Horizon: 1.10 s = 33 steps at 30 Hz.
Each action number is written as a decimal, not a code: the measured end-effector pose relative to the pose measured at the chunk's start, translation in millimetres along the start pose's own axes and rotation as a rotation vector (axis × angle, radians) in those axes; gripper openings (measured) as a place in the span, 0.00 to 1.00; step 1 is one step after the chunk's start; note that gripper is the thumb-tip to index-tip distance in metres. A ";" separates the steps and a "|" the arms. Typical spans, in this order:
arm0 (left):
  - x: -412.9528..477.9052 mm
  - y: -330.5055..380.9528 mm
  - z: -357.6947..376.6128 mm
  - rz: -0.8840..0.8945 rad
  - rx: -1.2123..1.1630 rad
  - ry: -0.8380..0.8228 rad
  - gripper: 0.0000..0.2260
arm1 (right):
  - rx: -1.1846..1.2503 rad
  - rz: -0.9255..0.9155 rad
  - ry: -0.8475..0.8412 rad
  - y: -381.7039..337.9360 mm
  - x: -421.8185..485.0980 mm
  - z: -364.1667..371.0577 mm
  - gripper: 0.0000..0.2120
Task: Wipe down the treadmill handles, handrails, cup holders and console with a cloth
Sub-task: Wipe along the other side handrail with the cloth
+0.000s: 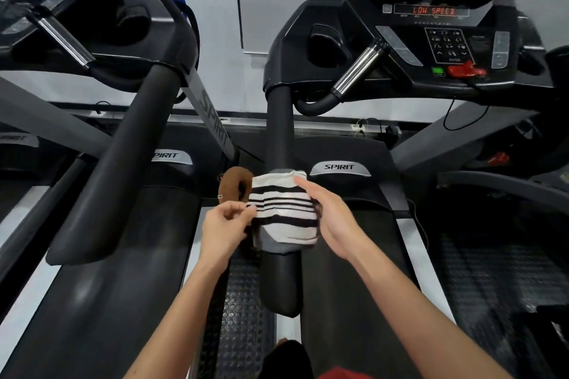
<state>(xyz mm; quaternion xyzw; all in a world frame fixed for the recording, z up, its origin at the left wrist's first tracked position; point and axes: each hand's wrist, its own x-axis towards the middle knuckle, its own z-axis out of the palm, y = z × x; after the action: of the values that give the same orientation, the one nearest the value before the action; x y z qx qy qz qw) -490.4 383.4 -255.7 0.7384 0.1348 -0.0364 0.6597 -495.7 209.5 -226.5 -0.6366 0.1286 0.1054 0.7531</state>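
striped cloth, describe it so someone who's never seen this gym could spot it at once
Find the right treadmill whose console reads LOW SPEED and follow its black left handrail toward the camera. The cloth is draped over that rail between the left hand and right hand. It alone is white with black stripes; the brown object beside it is plain.

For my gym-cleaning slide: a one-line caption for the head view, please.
Left hand pinches and right hand presses a striped cloth draped over the treadmill handrail.
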 end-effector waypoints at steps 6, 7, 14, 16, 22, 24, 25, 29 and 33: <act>8.0 4.6 16.2 -0.071 -0.147 0.057 0.15 | 0.063 0.013 -0.044 -1.6 -8.1 -14.0 0.14; 2.4 7.0 22.6 0.015 -0.056 0.008 0.21 | 0.081 0.021 -0.053 -3.1 -10.0 -11.9 0.14; 8.6 -1.3 48.1 0.254 0.603 -0.151 0.29 | 0.046 -0.022 0.143 12.5 -4.7 -20.0 0.14; 17.4 -10.1 39.8 0.137 0.228 -0.188 0.25 | -0.103 -0.022 0.153 17.8 -7.4 -15.4 0.13; -20.6 -42.8 20.6 -0.100 -0.212 -0.243 0.12 | -0.251 -0.027 0.022 33.1 -14.2 0.1 0.20; -26.8 -37.5 17.8 0.012 -0.128 -0.266 0.14 | -0.211 -0.004 0.001 34.9 -14.5 -0.5 0.21; -27.0 -31.5 18.1 0.100 -0.001 -0.265 0.17 | -0.181 -0.006 -0.006 35.6 -14.3 -0.3 0.21; -14.3 -7.4 35.1 0.343 0.419 -0.268 0.22 | -0.179 -0.038 0.012 38.2 -13.3 1.6 0.19; 5.4 -5.3 33.0 0.172 0.151 -0.221 0.21 | -0.103 -0.025 0.010 39.7 -13.8 1.9 0.19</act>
<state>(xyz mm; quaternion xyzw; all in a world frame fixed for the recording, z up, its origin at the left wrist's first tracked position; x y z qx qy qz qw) -482.4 352.3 -266.2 0.7863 -0.0057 -0.0709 0.6138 -521.4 218.1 -258.7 -0.6764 0.1187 0.0991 0.7201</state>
